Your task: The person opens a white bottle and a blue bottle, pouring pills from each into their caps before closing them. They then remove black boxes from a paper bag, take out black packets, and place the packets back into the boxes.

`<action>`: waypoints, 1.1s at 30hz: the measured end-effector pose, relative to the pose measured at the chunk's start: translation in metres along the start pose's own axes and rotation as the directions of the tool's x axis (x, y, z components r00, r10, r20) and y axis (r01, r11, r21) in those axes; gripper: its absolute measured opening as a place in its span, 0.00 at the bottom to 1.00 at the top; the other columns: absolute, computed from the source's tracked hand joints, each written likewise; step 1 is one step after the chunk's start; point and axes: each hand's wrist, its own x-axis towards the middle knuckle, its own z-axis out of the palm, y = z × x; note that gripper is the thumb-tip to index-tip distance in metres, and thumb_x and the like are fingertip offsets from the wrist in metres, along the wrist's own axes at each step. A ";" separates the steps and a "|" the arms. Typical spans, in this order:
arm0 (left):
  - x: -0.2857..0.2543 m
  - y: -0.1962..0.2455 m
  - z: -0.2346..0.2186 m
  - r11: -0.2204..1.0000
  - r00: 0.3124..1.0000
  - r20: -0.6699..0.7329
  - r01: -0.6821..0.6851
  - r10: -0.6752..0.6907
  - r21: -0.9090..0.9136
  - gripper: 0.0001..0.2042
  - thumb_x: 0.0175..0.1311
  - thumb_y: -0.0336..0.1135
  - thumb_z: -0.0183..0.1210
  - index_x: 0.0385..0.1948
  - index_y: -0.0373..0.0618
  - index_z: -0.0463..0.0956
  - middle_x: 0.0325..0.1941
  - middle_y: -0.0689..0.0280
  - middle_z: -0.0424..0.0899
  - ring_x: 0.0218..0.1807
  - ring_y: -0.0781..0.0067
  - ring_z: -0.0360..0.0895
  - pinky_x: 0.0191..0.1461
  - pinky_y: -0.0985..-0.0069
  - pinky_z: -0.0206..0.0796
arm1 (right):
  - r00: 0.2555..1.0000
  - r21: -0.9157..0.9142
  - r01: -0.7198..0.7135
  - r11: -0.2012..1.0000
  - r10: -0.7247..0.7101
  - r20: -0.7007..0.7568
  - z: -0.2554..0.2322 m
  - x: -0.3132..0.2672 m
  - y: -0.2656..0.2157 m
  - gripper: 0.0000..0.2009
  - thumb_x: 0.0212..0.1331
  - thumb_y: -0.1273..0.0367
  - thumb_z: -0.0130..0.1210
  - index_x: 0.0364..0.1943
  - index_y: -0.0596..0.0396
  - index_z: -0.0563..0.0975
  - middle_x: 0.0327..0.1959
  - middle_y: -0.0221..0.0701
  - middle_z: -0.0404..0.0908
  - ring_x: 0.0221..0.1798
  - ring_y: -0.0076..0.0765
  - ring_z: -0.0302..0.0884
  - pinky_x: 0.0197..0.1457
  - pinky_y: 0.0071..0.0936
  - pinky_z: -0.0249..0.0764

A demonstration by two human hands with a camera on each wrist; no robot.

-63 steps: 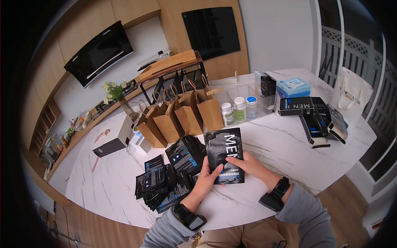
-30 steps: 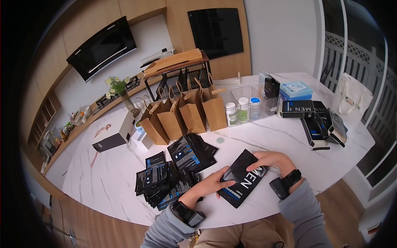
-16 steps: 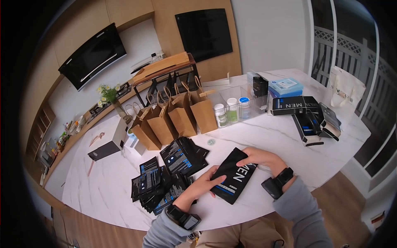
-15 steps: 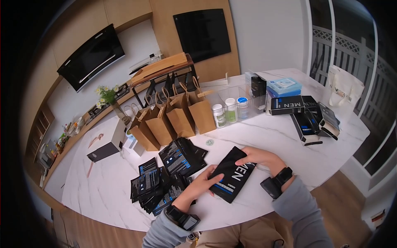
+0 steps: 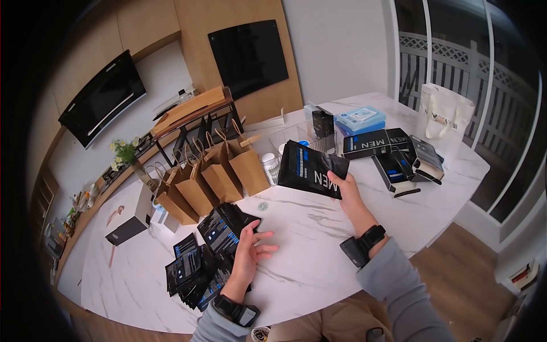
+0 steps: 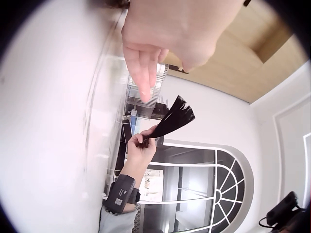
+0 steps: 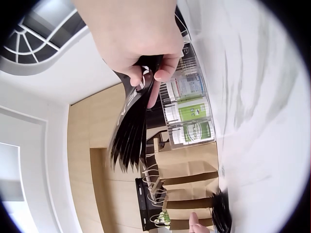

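Observation:
My right hand point(image 5: 348, 196) grips one end of a stack of black sachets point(image 5: 305, 171) printed "MEN", held up above the table. In the right wrist view the far ends of these sachets point(image 7: 131, 131) fan apart, with the thumb and fingers pinching the near end. My left hand point(image 5: 246, 256) holds nothing, its fingers spread and relaxed. It is beside a spread heap of similar black sachets point(image 5: 188, 265) and a neater stack point(image 5: 219, 228) behind it. The left wrist view shows the left hand point(image 6: 170, 34) apart from the held sachets point(image 6: 172, 119).
Several brown paper bags point(image 5: 219, 174) stand at the back, beside a clear divided organizer point(image 5: 285, 137) with bottles. Black "MEN" boxes point(image 5: 370, 143), a blue pack point(image 5: 360, 118) and a white bag point(image 5: 447, 111) are at the right. A white-and-black box point(image 5: 128, 216) stands left. A round sticker point(image 5: 262, 206) lies mid-table.
Both hands held the sachets low over the table before. The left hand has let go and moved left toward the heap; the right has raised the sachets forward. The head view has shifted.

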 end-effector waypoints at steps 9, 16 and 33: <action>0.003 -0.008 0.000 0.983 0.998 0.049 -0.026 0.036 -0.180 0.29 0.63 0.50 0.47 0.60 0.47 0.48 0.52 0.62 0.67 0.49 0.71 0.71 0.45 0.73 0.68 | 0.834 -0.384 0.031 0.923 0.188 0.518 0.026 -0.023 0.030 0.16 0.54 0.68 0.55 0.45 0.61 0.72 0.36 0.27 0.77 0.37 0.20 0.72 0.40 0.20 0.69; 0.002 -0.011 0.008 0.994 0.992 -0.113 -0.045 0.057 0.102 0.22 0.59 0.37 0.55 0.50 0.44 0.53 0.35 0.63 0.74 0.26 0.75 0.76 0.20 0.83 0.67 | 0.801 -0.503 -0.027 0.864 0.320 0.506 0.033 -0.031 0.029 0.16 0.55 0.67 0.54 0.46 0.59 0.71 0.33 0.26 0.77 0.32 0.17 0.71 0.32 0.18 0.69; -0.003 -0.001 0.008 0.986 0.982 -0.164 -0.064 0.089 0.154 0.22 0.58 0.39 0.56 0.52 0.48 0.56 0.33 0.69 0.76 0.19 0.78 0.76 0.09 0.87 0.54 | 0.759 -0.459 -0.093 0.883 0.362 0.542 0.033 -0.041 0.012 0.18 0.57 0.62 0.52 0.48 0.56 0.68 0.29 0.26 0.75 0.27 0.16 0.72 0.20 0.15 0.69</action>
